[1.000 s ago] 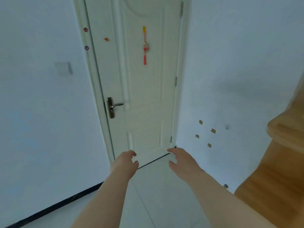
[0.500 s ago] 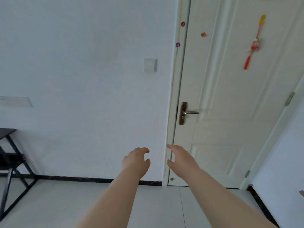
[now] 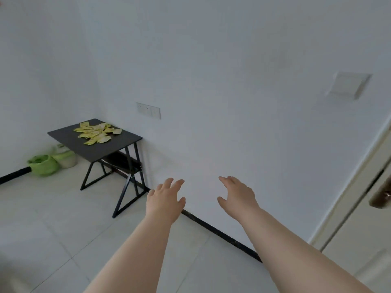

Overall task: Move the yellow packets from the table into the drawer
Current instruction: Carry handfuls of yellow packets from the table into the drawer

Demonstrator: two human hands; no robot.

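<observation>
A small black rectangular metal-legged table [image 3: 99,148] stands against the white wall, with the heap of yellow paper packets [image 3: 96,133] lying on its top. Well apart from that table, the left hand [image 3: 164,200] and right hand [image 3: 238,196] hover with fingers spread, holding nothing.

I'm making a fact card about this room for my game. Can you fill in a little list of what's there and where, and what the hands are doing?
packets: a heap of yellow packets on the tabletop
table: small black table against the wall, in the corner
under the table: a dark shelf; what is on it cannot be told
floor by the table: a green bucket
wall: a socket plate above the table
left hand: open, empty, held out in the air
right hand: open, empty, held out in the air
drawer: not in view
</observation>
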